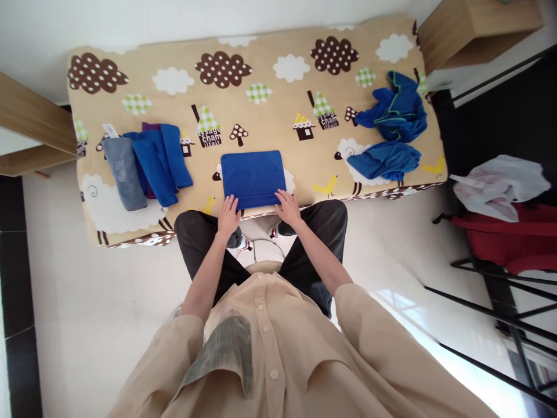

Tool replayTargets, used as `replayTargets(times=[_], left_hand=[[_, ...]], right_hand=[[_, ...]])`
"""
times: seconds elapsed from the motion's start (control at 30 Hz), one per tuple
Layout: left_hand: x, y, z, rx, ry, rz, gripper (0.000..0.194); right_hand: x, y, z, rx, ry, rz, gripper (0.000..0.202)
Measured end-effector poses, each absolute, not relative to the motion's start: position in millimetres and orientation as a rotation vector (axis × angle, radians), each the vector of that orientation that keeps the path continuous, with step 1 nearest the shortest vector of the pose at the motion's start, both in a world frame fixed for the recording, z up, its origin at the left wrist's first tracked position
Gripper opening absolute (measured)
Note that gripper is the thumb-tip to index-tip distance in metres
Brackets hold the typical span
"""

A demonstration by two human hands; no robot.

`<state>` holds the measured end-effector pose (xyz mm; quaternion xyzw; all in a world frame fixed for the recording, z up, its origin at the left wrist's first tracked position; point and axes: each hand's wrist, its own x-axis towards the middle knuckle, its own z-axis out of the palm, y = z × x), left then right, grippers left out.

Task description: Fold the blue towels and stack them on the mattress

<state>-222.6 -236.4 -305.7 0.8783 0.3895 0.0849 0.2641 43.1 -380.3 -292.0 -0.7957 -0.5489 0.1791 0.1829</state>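
Note:
A blue cloth (253, 177), folded flat into a rectangle, lies at the front edge of a bench with a patterned beige cover (270, 130). My left hand (228, 216) rests on its lower left corner, fingers spread. At the lower right corner my right hand (288, 206) touches the cloth, its fingers also apart. Neither hand grips anything. To the left lie a rolled grey cloth (126, 174) with a white tag and folded blue cloths (159, 162) over a purple one. Two crumpled blue cloths, one with green edging (400, 110) and one plain (385, 160), lie at the right.
Wooden shelves (39, 116) stand at the left, and a wooden box shelf (474, 29) is at the upper right. A white plastic bag (500, 183) lies on red fabric (513, 238) beside black metal bars at the right. My knees touch the bench's front.

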Motion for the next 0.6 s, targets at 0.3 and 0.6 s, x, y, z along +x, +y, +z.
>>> replayTargets(times=[0.3, 0.6], left_hand=[[-222, -234, -314, 2.373, 0.981, 0.029, 0.071], [-207, -227, -321, 2.276, 1.109, -0.062, 0.076]], right_hand=[[39, -386, -299, -2.345, -1.725, 0.645, 0.068], [43, -368, -307, -2.445, -1.606, 0.696, 0.063]])
